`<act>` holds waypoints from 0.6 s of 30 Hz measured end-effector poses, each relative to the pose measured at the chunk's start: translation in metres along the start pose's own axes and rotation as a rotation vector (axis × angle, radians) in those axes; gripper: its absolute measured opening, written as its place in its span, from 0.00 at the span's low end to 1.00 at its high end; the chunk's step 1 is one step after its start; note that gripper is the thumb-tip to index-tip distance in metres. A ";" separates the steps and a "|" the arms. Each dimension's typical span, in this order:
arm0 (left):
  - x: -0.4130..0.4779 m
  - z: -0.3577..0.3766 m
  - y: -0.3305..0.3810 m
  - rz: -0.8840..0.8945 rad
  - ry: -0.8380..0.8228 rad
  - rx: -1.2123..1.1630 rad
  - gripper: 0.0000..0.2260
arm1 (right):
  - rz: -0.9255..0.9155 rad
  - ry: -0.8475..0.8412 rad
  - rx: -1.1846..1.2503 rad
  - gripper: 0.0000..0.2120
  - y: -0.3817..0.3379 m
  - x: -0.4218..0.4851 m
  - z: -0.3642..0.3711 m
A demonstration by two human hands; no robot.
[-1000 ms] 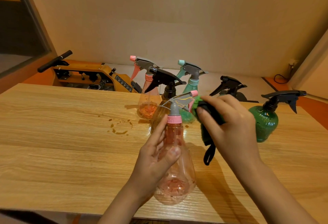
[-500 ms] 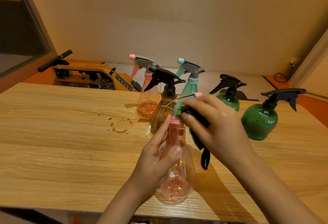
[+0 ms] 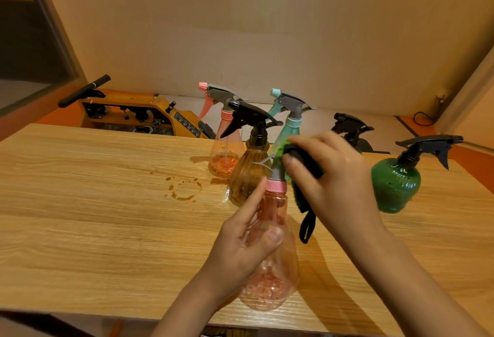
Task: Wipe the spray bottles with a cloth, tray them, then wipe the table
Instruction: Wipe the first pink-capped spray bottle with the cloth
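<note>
Step in hand: bottle wiping. The left hand (image 3: pixel 244 247) curls round the clear pink plastic spray bottle (image 3: pixel 275 283), roughly upright at the near edge of the wooden table (image 3: pixel 107 216). The right hand (image 3: pixel 336 176) pinches the green-and-black cloth (image 3: pixel 304 160) against its grey trigger head (image 3: pixel 275 172). Next move likely requires drawing the cloth down neck and body.

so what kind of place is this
Probably a plain workroom or utility room: a bare beige wall, a yellow metal machine with a black handle behind the light wood-grain table, and assorted plastic spray bottles standing on it.
</note>
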State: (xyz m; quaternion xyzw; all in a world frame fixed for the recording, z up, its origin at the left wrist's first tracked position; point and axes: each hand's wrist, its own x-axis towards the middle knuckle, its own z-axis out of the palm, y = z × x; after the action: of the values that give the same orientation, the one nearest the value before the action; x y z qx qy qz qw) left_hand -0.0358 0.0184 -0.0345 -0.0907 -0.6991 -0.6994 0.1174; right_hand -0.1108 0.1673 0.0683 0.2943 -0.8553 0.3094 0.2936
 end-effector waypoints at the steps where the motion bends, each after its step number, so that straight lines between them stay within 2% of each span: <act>1: 0.000 0.000 0.000 0.004 0.003 -0.002 0.32 | -0.047 -0.058 -0.010 0.16 -0.004 -0.003 0.002; 3: 0.000 -0.001 0.000 0.011 0.011 -0.001 0.32 | -0.081 -0.093 -0.020 0.16 -0.007 -0.006 0.003; 7: 0.003 0.003 0.003 0.013 0.005 0.020 0.33 | 0.099 0.077 -0.001 0.15 0.006 0.002 0.000; 11: 0.002 0.002 0.004 0.034 0.030 -0.006 0.31 | 0.038 -0.028 0.005 0.16 -0.001 -0.012 0.005; 15: 0.003 0.002 0.007 0.038 0.031 0.002 0.31 | 0.144 0.099 0.011 0.15 0.012 -0.014 0.001; 18: 0.004 0.000 0.006 0.061 0.052 -0.034 0.32 | 0.088 0.047 0.003 0.15 0.009 -0.027 0.004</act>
State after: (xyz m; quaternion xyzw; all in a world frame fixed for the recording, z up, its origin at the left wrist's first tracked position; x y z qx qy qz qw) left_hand -0.0379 0.0182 -0.0278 -0.0958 -0.6807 -0.7095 0.1550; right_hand -0.1009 0.1785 0.0439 0.2495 -0.8598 0.3299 0.2995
